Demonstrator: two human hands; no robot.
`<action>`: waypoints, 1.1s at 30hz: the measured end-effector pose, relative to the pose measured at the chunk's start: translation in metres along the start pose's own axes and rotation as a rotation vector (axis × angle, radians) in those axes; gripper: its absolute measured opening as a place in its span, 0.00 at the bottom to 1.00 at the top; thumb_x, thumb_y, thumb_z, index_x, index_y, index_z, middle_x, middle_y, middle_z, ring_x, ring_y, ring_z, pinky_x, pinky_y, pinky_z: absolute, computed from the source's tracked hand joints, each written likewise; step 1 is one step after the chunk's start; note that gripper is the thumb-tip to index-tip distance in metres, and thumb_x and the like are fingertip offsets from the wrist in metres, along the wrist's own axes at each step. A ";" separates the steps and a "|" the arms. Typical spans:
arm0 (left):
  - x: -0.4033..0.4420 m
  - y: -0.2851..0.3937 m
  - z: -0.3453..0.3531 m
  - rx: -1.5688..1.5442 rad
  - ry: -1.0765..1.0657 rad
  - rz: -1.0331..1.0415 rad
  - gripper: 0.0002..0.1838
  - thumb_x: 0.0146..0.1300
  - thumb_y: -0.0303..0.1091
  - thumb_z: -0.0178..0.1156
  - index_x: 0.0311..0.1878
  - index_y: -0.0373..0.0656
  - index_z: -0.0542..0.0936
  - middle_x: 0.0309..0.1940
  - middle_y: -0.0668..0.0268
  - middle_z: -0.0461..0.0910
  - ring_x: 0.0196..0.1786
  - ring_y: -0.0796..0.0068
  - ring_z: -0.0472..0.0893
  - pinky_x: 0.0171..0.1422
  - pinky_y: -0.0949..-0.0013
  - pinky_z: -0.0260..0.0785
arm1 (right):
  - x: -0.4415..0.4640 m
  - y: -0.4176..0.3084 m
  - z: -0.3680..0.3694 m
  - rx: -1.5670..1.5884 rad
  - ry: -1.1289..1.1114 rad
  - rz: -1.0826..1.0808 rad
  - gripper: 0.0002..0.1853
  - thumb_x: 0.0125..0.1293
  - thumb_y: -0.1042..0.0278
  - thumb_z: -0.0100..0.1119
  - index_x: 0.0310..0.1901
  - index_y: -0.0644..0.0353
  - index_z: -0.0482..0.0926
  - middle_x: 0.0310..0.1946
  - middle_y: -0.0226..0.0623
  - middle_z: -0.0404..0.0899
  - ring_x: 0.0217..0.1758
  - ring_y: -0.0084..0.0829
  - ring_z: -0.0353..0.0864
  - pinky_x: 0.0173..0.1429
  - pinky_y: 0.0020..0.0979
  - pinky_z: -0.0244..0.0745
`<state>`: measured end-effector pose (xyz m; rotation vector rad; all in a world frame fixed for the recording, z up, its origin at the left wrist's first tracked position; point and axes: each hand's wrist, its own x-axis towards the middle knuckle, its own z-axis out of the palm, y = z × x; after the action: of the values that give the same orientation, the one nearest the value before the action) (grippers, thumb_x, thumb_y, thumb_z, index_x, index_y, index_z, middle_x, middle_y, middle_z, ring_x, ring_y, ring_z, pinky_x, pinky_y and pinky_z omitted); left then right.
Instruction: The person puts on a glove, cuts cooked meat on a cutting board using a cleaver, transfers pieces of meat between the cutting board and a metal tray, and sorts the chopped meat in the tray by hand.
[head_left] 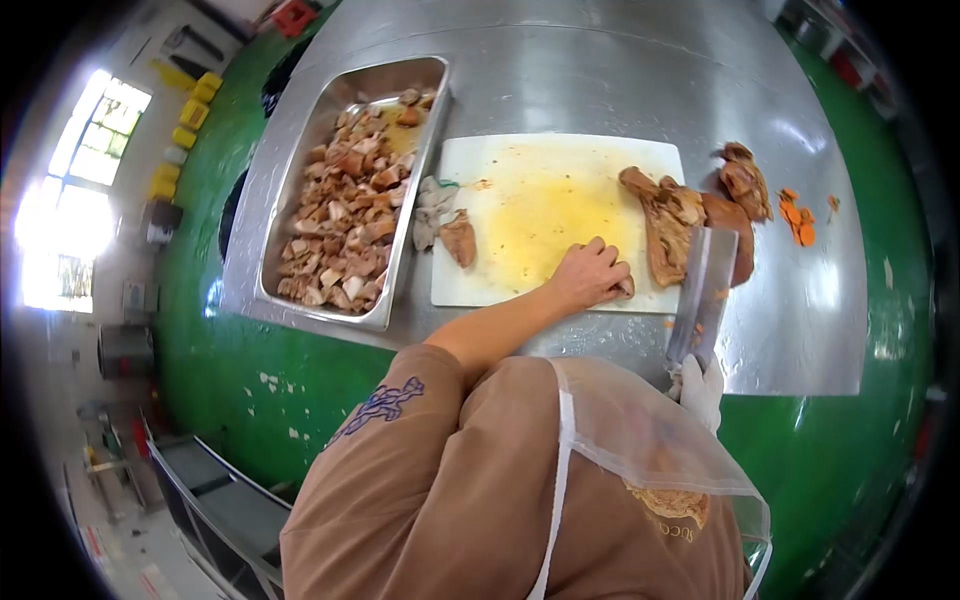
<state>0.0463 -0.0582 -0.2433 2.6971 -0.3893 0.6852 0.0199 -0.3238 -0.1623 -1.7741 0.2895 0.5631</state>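
Observation:
My left hand [592,274] rests bare and with curled fingers near the front edge of the white cutting board [480,285]; a small brownish bit shows at its right side, too small to name. In a white glove, my right hand [702,390] grips a wide cleaver [704,290], its blade pointing away from me beside the board's right edge. Large pieces of cooked meat [668,240] lie across that edge, partly behind the blade. A smaller meat piece [459,238] sits on the board's left side, next to a crumpled grey cloth [432,208].
A deep metal tray [438,130] of chopped meat stands left of the board on the steel table [560,60]. Another meat piece [745,182] and orange carrot slices [800,220] lie at the right. A metal rack [215,500] stands on the green floor at lower left.

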 end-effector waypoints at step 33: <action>-0.067 -0.056 -0.059 -0.250 0.087 -0.392 0.24 0.46 0.18 0.60 0.51 0.41 0.75 0.51 0.56 0.75 0.55 0.49 0.71 0.62 0.56 0.65 | 0.018 -0.048 0.035 -0.812 -0.213 -0.399 0.22 0.67 0.60 0.49 0.58 0.63 0.70 0.39 0.62 0.78 0.44 0.61 0.77 0.48 0.50 0.72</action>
<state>-0.0155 0.0265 -0.2416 2.3956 0.0742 0.5903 0.0499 -0.2753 -0.1383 -2.4321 -0.5097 0.6137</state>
